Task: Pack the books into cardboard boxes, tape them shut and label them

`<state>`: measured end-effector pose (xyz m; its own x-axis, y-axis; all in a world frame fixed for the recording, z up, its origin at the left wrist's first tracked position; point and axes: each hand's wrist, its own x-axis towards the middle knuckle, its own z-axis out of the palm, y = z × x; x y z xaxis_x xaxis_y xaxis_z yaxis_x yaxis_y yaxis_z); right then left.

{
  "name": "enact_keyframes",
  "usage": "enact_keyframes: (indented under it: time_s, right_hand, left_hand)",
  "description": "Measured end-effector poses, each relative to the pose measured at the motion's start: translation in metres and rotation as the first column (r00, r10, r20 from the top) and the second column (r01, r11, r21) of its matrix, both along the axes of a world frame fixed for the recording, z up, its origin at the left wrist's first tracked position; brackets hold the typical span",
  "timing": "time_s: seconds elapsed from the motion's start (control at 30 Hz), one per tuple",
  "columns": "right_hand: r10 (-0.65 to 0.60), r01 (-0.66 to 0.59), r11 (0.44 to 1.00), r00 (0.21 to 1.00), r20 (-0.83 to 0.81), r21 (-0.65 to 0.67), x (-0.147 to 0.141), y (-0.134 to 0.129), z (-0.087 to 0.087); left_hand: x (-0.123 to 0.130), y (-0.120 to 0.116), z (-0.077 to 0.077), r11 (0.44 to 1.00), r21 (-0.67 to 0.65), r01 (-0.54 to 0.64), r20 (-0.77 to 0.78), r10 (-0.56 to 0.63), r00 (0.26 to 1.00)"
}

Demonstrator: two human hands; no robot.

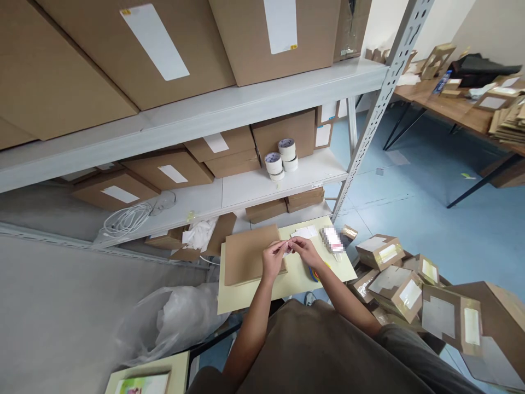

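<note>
Left hand: on my view, the left hand (274,258) has thumb and forefinger drawn together, pinching one side of a small white piece (287,252).
Right hand: the right hand (305,251) meets it from the other side, fingertips bent inward and gripping the same piece, as far as I can make out.
White piece: it sits between the two sets of fingertips, above the desk (233,298), near the right edge of a flat cardboard box (246,257). Fingers cover most of it, so I cannot tell whether it is paper or a sticker.
Handling: I judge it very light, thin and soft, easily creased or torn; I would hold it by its opposite edges with thumb and forefinger, using little pressure.
Cardboard box: it lies flat on the desk beside my left hand, and looks stiff and easy to steady by its sides.
Desk, far side: white papers (304,232) lie beyond the hands, with a blue-and-yellow ring (314,273) by my right forearm.
Shelf: rolls of tape (273,162) stand stacked beyond the desk.
Floor: taped cardboard parcels (396,290) are heaped to my right.
</note>
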<state>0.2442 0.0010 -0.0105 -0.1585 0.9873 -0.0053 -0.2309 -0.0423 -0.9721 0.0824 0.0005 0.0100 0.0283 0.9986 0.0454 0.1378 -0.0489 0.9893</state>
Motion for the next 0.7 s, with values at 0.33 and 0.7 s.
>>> enact_keyframes:
  time_s: [0.33, 0.7]
  right_hand:
    - [0.023, -0.023, 1.000, 1.000, 0.001, 0.015, 0.002, 0.006, -0.002]
    - [-0.070, 0.029, 0.987, 0.965, 0.255, 0.158, 0.007, 0.002, 0.010]
  left_hand:
    - [0.003, -0.001, -0.002, 1.000, -0.001, -0.003, 0.011, 0.003, 1.000]
    - [0.007, -0.001, -0.009, 1.000, -0.016, 0.025, 0.003, -0.025, 1.000]
